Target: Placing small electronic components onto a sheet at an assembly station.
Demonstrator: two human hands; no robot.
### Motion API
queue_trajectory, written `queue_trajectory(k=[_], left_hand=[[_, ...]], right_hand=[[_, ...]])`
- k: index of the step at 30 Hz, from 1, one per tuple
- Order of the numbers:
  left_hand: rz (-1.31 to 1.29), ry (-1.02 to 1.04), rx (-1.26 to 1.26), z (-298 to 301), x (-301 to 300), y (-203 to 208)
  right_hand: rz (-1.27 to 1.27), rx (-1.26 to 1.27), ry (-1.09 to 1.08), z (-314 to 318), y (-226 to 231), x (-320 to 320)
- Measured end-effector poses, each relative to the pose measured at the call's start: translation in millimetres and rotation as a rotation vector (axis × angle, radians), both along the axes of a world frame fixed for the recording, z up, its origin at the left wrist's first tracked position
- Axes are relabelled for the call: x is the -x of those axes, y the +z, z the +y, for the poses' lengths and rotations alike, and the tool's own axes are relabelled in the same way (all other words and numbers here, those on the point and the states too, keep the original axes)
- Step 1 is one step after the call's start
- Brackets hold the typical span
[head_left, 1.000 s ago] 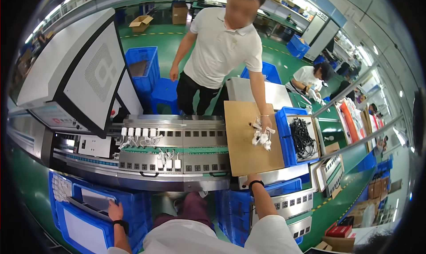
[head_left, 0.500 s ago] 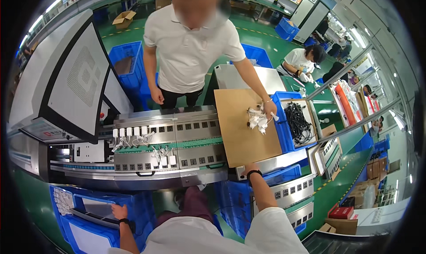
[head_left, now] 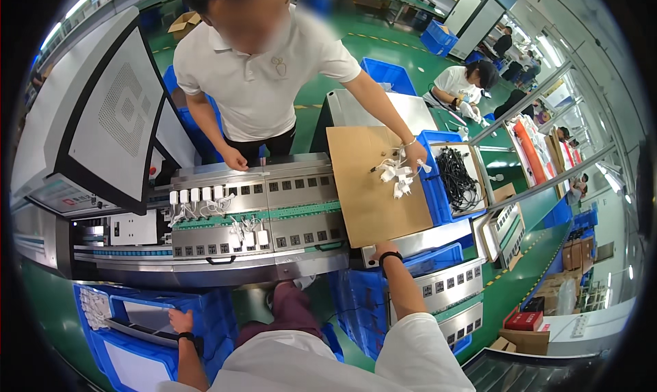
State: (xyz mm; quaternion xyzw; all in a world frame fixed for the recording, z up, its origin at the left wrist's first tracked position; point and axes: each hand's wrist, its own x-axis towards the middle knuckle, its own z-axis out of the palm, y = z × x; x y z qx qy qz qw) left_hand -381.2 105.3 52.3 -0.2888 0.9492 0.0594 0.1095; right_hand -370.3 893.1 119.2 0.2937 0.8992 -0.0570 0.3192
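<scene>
My left hand [head_left: 181,321], fingers apart, rests by the rim of a blue crate [head_left: 147,299] that holds a grey panel. At the near edge of a brown cardboard sheet [head_left: 363,187] is my right hand [head_left: 384,250]. It touches a metal surface [head_left: 428,240] there, its fingers partly hidden. Across the line, a co-worker's hand [head_left: 413,155] is at a bunch of white adapters with cables [head_left: 397,176] on the cardboard. To the left, more white chargers [head_left: 198,196] are plugged into a metal socket fixture [head_left: 226,238] with a green strip.
A blue crate of black cables [head_left: 457,180] stands right of the cardboard. Spare socket panels [head_left: 452,293] lie over blue crates at my right. A tall white machine housing [head_left: 102,111] rises at the left. Another person [head_left: 462,91] sits working farther back.
The co-worker has leaned to the left and closer, with their free hand now over the line's far edge. My view has shifted slightly; both my hands stay at much the same places.
</scene>
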Motion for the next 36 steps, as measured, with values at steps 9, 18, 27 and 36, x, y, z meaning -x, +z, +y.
queue_trajectory(k=[9,18,27,36], left_hand=[[0.004,-0.033,-0.033,0.2,4.0,3.1],[0.024,-0.084,-0.005,-0.9,1.9,3.4],[0.005,-0.076,0.008,10.6,3.5,14.8],[0.082,-0.149,-0.025,-14.3,-0.2,-9.0]], right_hand=[[0.023,0.022,-0.058,-3.1,8.9,-0.9],[0.011,0.039,-0.042,1.4,-0.2,1.6],[-0.008,0.014,-0.021,4.5,-0.2,-2.1],[-0.027,0.014,0.286,28.1,36.4,48.1]])
